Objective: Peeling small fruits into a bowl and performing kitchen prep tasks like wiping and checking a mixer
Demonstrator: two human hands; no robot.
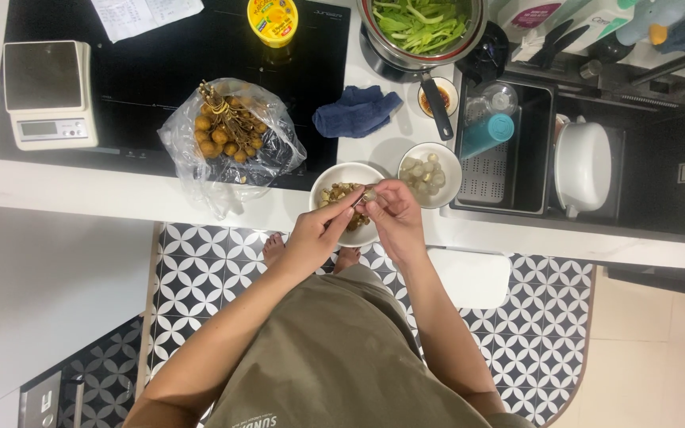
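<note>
My left hand (319,231) and my right hand (394,214) meet over a white bowl (348,173) that holds brown fruit shells. Together the fingertips pinch a small pale fruit (369,194) just above the bowl. To the right stands a second white bowl (445,162) with several peeled translucent fruits. A clear plastic bag (231,135) with a bunch of brown round fruits on stems lies on the black cooktop to the left.
A white kitchen scale (47,93) sits at far left, a yellow tub (273,20) and a blue cloth (356,111) behind the bowls. A pot of green vegetables (422,28) stands at the back. A sink (580,158) with a white pot lies to the right.
</note>
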